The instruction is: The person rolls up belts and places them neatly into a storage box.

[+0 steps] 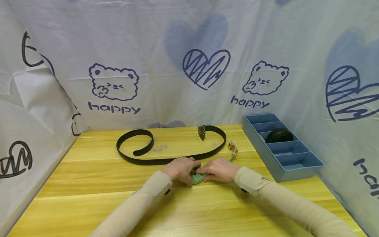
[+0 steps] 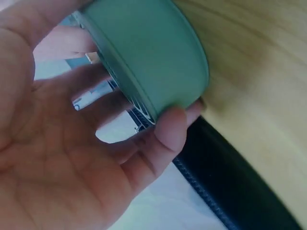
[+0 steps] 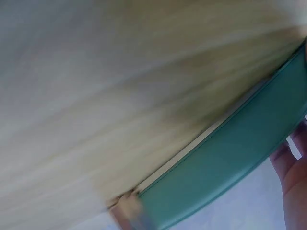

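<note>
A green belt (image 1: pixel 196 178) stands on edge on the table, wound into a coil, its loose end running right to a gold buckle (image 1: pixel 233 149). My left hand (image 1: pixel 181 170) grips the coil from the left; in the left wrist view its fingers (image 2: pixel 170 127) curl round the coil's edge. From the right, my right hand (image 1: pixel 220 170) holds the belt where it leaves the coil, with one finger reaching over the coil's middle. The right wrist view has the green strap (image 3: pixel 230 153) stretching away, fingers at its edge. Just behind the hands lies an uncoiled black belt (image 1: pixel 157 161).
The black belt's dark buckle (image 1: pixel 201 132) lies toward the back. At the right stands a blue-grey tray (image 1: pixel 265 158) with several compartments; a coiled black belt (image 1: pixel 279 135) sits in one. White printed cloth (image 1: pixel 160 65) hangs behind and beside the wooden table (image 1: pixel 97 187).
</note>
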`<state>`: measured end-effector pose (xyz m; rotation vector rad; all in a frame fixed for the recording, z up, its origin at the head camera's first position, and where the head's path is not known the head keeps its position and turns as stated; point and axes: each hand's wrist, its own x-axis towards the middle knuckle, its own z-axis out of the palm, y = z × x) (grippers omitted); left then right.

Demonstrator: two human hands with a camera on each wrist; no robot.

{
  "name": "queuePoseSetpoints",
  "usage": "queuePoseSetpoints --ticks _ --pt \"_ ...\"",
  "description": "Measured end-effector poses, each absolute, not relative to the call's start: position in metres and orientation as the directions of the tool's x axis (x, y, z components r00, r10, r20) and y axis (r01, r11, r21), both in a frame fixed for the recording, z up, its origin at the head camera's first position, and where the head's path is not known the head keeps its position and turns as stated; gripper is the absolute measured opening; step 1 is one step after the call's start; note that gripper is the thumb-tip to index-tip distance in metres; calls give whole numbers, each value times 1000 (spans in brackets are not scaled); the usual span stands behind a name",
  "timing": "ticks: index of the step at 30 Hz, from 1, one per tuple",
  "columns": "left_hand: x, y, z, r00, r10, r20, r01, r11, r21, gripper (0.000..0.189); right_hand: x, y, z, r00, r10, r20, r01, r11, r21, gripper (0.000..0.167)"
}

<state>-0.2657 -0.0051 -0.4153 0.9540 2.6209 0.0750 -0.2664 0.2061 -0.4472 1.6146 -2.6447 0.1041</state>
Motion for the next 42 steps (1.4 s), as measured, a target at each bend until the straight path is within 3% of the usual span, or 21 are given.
queuePoseSetpoints --ticks 6,14,18,25,34,42 --pt "-267 -4 -412 -673 651 -353 637 752 172 82 -265 205 -445 -454 -890 49 -891 453 -33 35" --pt "-260 3 -416 -755 606 -251 599 793 111 71 -265 204 -444 -471 -880 56 -882 469 -51 32" --pt "-262 3 -418 -724 649 -234 637 759 134 54 -266 209 -445 -467 -882 64 -884 464 -59 36" --pt "-266 -2 -416 -649 714 -262 700 696 163 72 -266 213 -444 -464 -884 66 -886 461 -56 37" --pt "-258 1 -413 -703 662 -261 649 747 146 55 -266 209 -445 -424 -896 132 -905 425 -18 30" --pt "-262 1 -419 -656 722 -220 700 691 181 60 -263 211 -443 -463 -883 78 -886 460 -55 38"
